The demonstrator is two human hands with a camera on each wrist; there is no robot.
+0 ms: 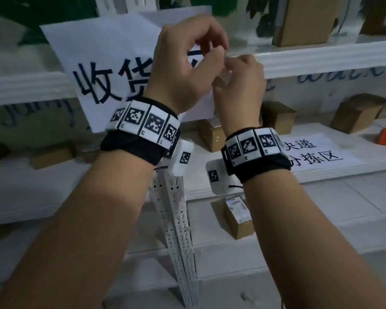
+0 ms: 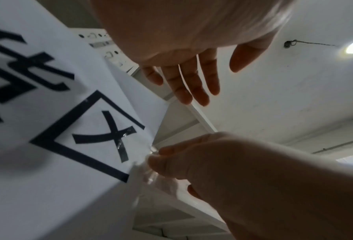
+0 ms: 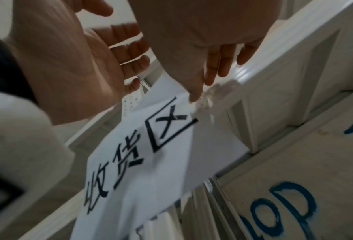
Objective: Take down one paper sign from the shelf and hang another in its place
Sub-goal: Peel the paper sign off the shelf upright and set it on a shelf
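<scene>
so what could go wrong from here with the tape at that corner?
1. The right hand pinches crumpled clear tape at the edge of the hanging sign; a hard pull could tear the paper.
2. The sign already hangs tilted and looks free elsewhere, so it may drop once this corner releases. The left hand is beside it, but whether it holds the paper is unclear.

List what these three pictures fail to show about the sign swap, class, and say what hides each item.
- Last character of the hanging sign: head view, covered by the left hand.
- Left edge of the sign lying on the shelf: head view, behind the right wrist band.
- Crumpled clear tape pinched by the right hand: blurred, so whether it is still stuck is unclear.
- The sign's left end: cut off in the left wrist view.
</scene>
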